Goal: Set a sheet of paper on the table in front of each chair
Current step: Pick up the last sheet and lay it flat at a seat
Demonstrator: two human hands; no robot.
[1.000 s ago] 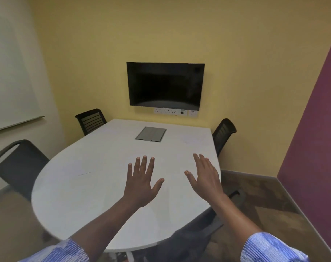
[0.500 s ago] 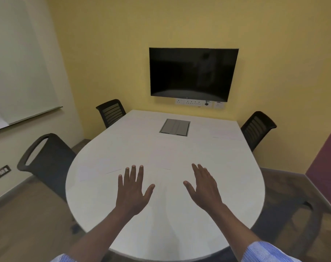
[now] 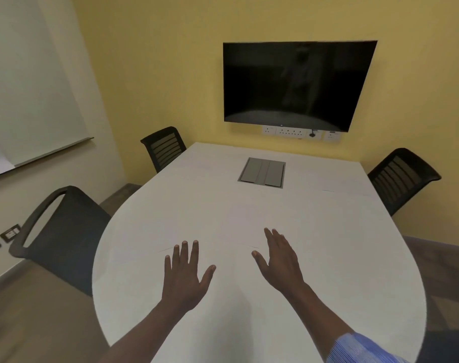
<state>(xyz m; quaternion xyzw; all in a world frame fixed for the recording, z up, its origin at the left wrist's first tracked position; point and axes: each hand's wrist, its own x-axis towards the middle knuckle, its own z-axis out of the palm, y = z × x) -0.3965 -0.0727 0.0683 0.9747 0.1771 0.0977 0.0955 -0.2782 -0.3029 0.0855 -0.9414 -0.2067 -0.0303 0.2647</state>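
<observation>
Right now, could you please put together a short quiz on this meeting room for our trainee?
1. True or false: both hands, left hand and right hand, are empty.
2. How many chairs show around the table?
3. What is set into the tabletop near the screen? A) a grey hatch B) a laptop C) a plant

Key: 1 true, open and flat. 2 three: near left chair, far left chair, right chair. 3 A, the hatch.
</observation>
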